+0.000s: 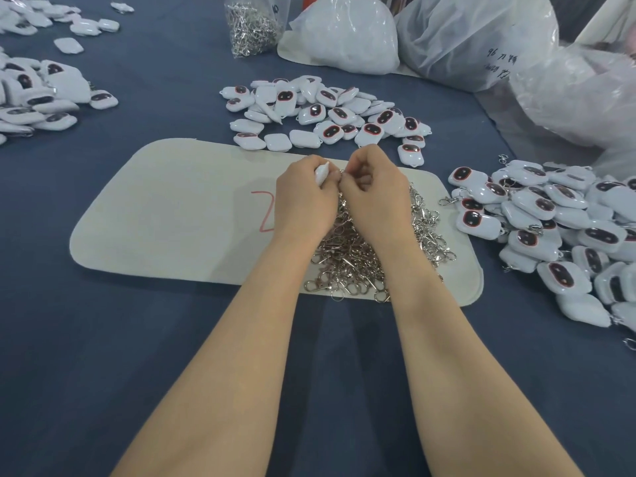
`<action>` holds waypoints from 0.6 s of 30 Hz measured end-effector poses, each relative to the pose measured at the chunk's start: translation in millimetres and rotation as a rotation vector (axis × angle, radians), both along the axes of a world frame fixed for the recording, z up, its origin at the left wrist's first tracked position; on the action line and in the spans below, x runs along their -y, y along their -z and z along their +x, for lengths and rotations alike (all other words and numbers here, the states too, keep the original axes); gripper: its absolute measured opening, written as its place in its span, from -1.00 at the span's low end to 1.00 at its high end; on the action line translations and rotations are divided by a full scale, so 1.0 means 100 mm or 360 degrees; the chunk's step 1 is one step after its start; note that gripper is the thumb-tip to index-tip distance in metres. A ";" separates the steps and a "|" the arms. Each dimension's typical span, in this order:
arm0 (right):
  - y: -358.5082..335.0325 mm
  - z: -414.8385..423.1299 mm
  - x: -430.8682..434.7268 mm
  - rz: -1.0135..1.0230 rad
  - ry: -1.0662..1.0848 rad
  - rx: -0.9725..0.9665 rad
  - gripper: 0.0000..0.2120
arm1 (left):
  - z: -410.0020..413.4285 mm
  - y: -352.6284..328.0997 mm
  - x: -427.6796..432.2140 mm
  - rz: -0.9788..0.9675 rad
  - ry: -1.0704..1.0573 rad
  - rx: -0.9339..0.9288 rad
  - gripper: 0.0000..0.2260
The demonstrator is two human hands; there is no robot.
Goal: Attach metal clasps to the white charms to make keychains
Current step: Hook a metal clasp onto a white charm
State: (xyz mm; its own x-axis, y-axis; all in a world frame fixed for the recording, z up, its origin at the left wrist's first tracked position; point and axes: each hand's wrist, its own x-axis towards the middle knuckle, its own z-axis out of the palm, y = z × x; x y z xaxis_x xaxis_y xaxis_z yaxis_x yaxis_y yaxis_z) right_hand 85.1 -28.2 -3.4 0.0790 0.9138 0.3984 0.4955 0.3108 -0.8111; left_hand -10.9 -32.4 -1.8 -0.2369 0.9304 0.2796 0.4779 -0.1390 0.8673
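Left hand: my left hand (303, 197) has its fingers curled round one white charm (321, 173) and grips it; only the charm's upper edge shows past the fingers.
Right hand: my right hand (375, 197) has fingers and thumb drawn together, pinching a small metal clasp (341, 173) right at the charm's edge. The fingers cover most of the clasp, so I cannot tell whether it is hooked on.
Hands, relation: the two touch at the fingertips, above the far edge of the clasp pile.
Clasp pile: a loose heap of silver clasps (361, 259) lies on the pale mat, under and between my wrists, spilling toward the mat's right edge.
Mat: the pale mat (155, 218) has rounded corners and lies flat on the dark blue table (120, 356); a red mark (263, 211) shows just left of my left hand.
Charms ahead: a heap of loose charms (327, 111) lies just beyond the mat.
Charms right: a heap of charms (550, 222) lies beside the mat, several with clasps showing.
Charms left: a further heap (38, 94) lies at the far left edge.
Back of table: a clear bag of clasps (251, 25) stands beside bulky plastic bags (344, 32).
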 end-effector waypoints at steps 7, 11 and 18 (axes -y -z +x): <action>0.02 0.05 -0.03 -0.0070 0.0133 -0.0026 -0.83 | 0.02 -0.07 0.04 -0.0245 0.0112 0.0430 -0.80; 0.02 0.06 -0.03 -0.0064 0.0194 -0.0027 -0.87 | 0.00 -0.08 0.05 -0.0195 0.0216 0.0193 -0.85; 0.02 0.07 -0.04 -0.0054 0.0295 -0.0046 -0.89 | -0.01 -0.09 0.06 -0.0252 0.0237 0.0261 -0.86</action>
